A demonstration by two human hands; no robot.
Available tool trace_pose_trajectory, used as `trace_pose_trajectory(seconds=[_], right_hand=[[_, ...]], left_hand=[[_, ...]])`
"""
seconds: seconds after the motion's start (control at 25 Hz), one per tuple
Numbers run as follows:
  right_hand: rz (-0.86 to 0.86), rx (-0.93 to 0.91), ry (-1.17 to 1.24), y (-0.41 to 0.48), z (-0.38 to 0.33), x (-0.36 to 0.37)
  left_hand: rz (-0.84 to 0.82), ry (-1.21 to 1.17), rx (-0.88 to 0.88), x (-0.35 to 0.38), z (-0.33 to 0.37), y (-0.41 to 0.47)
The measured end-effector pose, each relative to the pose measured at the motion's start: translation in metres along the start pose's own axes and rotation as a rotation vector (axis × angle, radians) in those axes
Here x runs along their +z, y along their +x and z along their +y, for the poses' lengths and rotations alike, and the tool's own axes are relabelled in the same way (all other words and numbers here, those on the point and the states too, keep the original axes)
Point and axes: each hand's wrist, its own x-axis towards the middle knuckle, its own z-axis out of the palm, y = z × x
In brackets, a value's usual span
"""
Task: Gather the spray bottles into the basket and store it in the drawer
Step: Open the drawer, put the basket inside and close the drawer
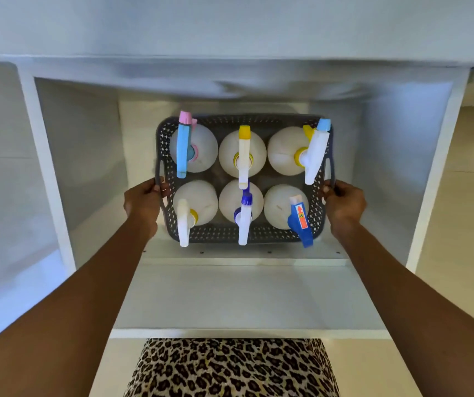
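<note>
Grey perforated plastic formed the basket [246,234], and in the head view, the only one supplied, it sat inside the white drawer [244,299], toward its back, beneath the overhang of the counter [230,38].

Six spray bottles [242,154] stood upright in it in two rows of three, trigger heads pointing mostly toward you. The gathering part of the task was therefore judged complete; no loose bottle was visible anywhere else in the frame.

Your left hand [144,200] was curled around the basket's left handle, and your right hand [343,202] was curled around the right handle, fingers closed on the rim on both sides. Whether the basket's base had fully settled on the drawer floor could not be told from this angle.

The drawer was pulled well out, its front panel near your leopard-print clothing [231,368].

Remaining, in my judgement: release both handles, withdraw your arms and push the drawer shut.
</note>
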Motion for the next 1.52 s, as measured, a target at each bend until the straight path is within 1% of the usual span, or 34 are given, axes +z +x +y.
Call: trace_pose_trajectory(seconds=[0.12,0.24,0.32,0.4,0.48,0.6,0.68,0.76,0.84,0.88,0.92,1.0,1.08,1.16,1.24,1.28,1.4,1.52], right_hand=[[-0.03,-0.022,-0.073,0.0,-0.004,-0.005],[-0.07,-0.082,-0.164,-0.006,-0.01,-0.01],[-0.097,-0.113,-0.198,-0.014,-0.014,-0.014],[-0.077,-0.141,-0.223,-0.026,-0.014,-0.018],[-0.052,-0.13,-0.15,-0.042,-0.013,-0.022],[-0.022,-0.069,-0.025,-0.069,-0.007,-0.032],[-0.005,-0.096,0.029,-0.091,-0.001,-0.037],[0.009,-0.155,0.064,-0.114,0.003,-0.042],[-0.011,-0.283,0.081,-0.151,0.009,-0.049],[-0.032,-0.362,0.067,-0.17,0.014,-0.051],[-0.05,-0.441,0.025,-0.189,0.021,-0.052],[-0.059,-0.612,-0.151,-0.225,0.04,-0.053],[-0.043,-0.805,-0.356,-0.252,0.062,-0.054],[-0.04,-0.922,-0.527,-0.273,0.085,-0.054],[-0.109,-0.926,-0.672,-0.283,0.107,-0.054],[-0.142,-0.914,-0.73,-0.284,0.117,-0.054],[-0.188,-0.895,-0.829,-0.278,0.133,-0.051],[-0.212,-0.895,-0.872,-0.276,0.13,-0.05]], left_hand=[[-0.036,0.032,-0.016,-0.003,0.006,-0.001],[-0.071,0.003,-0.074,-0.008,0.01,-0.006],[-0.073,0.008,-0.083,-0.014,0.006,-0.015],[-0.057,0.032,-0.082,-0.021,-0.004,-0.025],[-0.076,0.09,-0.073,-0.03,-0.018,-0.039],[-0.126,0.288,-0.011,-0.04,-0.04,-0.065],[-0.146,0.394,0.09,-0.048,-0.05,-0.088],[-0.134,0.537,0.3,-0.055,-0.059,-0.109],[-0.12,0.567,0.533,-0.065,-0.072,-0.137],[-0.12,0.567,0.614,-0.072,-0.078,-0.151],[-0.124,0.579,0.677,-0.077,-0.085,-0.164],[-0.132,0.654,0.818,-0.086,-0.107,-0.186],[-0.147,0.765,0.948,-0.091,-0.128,-0.2],[-0.155,0.927,1.045,-0.095,-0.15,-0.207],[-0.128,1.065,1.111,-0.095,-0.164,-0.208],[-0.108,1.094,1.126,-0.093,-0.169,-0.208],[-0.117,1.115,1.114,-0.088,-0.173,-0.206],[-0.152,1.149,1.098,-0.09,-0.172,-0.205]])
